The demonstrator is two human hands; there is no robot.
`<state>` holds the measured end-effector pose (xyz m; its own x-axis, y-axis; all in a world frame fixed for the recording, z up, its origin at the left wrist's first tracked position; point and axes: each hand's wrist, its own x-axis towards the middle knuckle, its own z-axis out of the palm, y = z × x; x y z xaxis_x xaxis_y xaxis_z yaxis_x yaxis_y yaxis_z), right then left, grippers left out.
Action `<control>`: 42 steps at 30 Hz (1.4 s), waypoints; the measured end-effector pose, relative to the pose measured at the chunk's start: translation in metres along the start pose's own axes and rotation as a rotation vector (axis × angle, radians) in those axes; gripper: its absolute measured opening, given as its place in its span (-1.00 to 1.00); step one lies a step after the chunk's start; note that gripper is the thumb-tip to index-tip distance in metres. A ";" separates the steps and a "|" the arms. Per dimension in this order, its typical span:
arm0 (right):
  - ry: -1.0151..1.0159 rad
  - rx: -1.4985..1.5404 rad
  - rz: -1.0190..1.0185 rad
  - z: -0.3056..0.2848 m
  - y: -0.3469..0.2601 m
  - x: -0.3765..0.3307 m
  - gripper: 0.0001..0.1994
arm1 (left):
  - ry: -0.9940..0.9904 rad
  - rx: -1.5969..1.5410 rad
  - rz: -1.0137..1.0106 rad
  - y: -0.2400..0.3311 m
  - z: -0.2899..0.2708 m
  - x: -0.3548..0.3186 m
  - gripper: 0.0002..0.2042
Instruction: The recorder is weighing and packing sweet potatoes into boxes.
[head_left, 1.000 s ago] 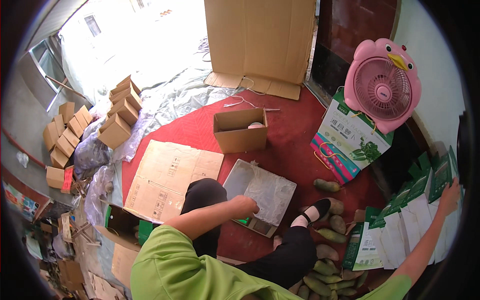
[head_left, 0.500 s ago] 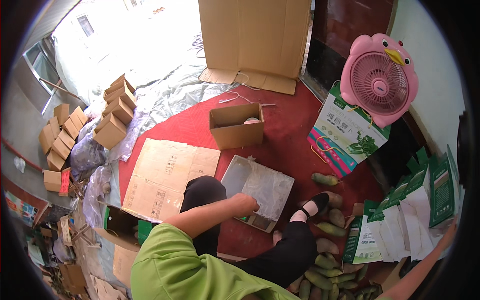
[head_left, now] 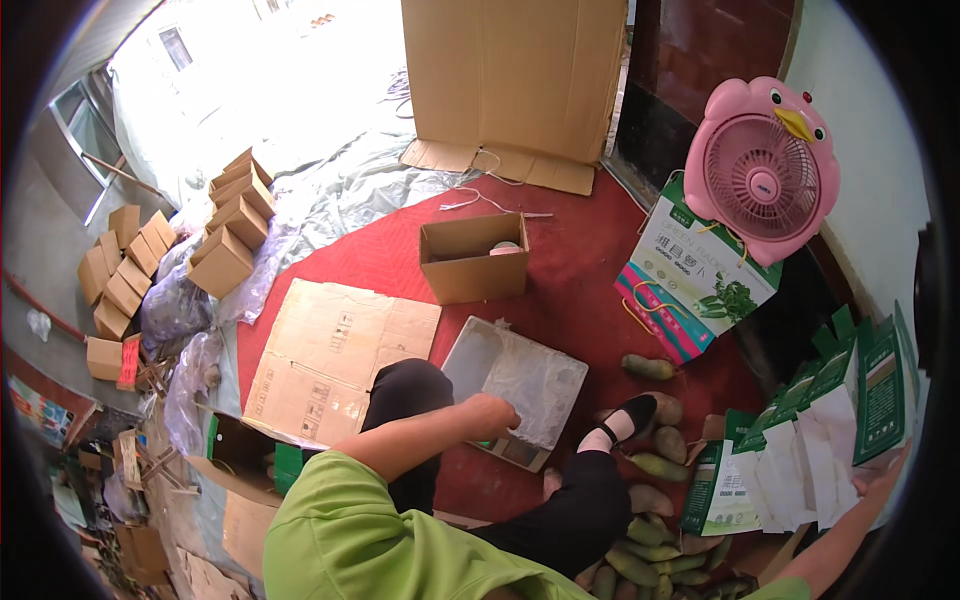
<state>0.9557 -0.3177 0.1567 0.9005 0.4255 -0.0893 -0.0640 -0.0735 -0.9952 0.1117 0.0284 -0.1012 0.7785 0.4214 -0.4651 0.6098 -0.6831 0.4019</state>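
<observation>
Fingers of left hand (head_left: 492, 415) are curling closed on the near edge of the grey tray (head_left: 515, 375). Right hand (head_left: 880, 480) is reaching right of the tray to green-and-white bags (head_left: 800, 465); grip unclear. Vegetables (head_left: 650, 545) near the tray aren't bagged yet.

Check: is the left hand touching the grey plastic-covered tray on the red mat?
Touching. In the head view the left hand rests on the near edge of the grey tray, knuckles overlapping its plastic cover with no gap visible.
</observation>
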 end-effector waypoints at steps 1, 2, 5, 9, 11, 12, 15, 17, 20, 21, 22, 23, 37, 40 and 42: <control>-0.066 0.047 0.089 0.037 0.045 0.011 0.07 | -0.027 0.020 -0.077 0.008 -0.007 -0.007 -0.75; -0.087 0.044 0.105 0.029 0.041 0.015 0.13 | -0.016 0.006 -0.069 0.006 -0.006 -0.008 -0.74; -0.058 -0.068 0.083 0.028 0.030 0.009 0.34 | -0.015 0.004 -0.058 0.007 -0.010 -0.006 -0.74; 0.031 -0.008 0.031 0.079 0.035 -0.024 0.27 | 0.037 -0.029 -0.049 0.007 -0.009 -0.013 -0.74; 0.096 0.143 -0.002 0.082 0.032 -0.038 0.11 | 0.041 -0.020 -0.053 0.011 -0.013 -0.014 -0.75; 0.116 0.215 -0.007 0.093 0.032 -0.041 0.06 | 0.038 -0.027 -0.060 0.009 -0.011 -0.016 -0.75; 0.268 0.251 0.163 0.149 0.011 -0.086 -0.04 | 0.045 -0.032 -0.069 0.006 -0.008 -0.023 -0.75; 0.243 0.301 0.191 0.164 0.002 -0.120 -0.09 | 0.047 -0.016 -0.046 0.007 -0.010 -0.026 -0.75; 0.263 0.387 0.190 0.143 0.016 -0.122 -0.16 | 0.026 0.023 -0.072 0.005 -0.009 -0.026 -0.75; 0.302 0.422 0.166 0.144 0.022 -0.125 -0.18 | 0.029 0.022 -0.072 0.003 -0.009 -0.029 -0.75; 0.300 0.423 0.162 0.147 0.027 -0.134 -0.18 | 0.038 0.038 -0.061 0.001 -0.008 -0.033 -0.75; 0.357 0.476 0.146 0.166 0.029 -0.158 -0.17 | 0.048 0.054 -0.058 -0.002 -0.008 -0.037 -0.75; -0.052 0.781 -0.208 0.229 0.086 -0.347 -0.29 | 0.435 -0.322 0.108 -0.002 -0.047 -0.101 -0.69; -0.140 0.882 -0.142 0.256 0.105 -0.375 -0.36 | 0.753 -0.500 0.297 -0.009 -0.068 -0.118 -0.63; -0.254 0.940 -0.084 0.275 0.126 -0.385 -0.41 | 0.973 -0.716 0.344 -0.012 -0.094 -0.139 -0.58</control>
<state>0.4828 -0.2425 0.0553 0.8052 0.5865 0.0870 -0.4203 0.6681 -0.6140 0.0100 0.0336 0.0330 0.5140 0.7591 0.3994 0.0603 -0.4965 0.8660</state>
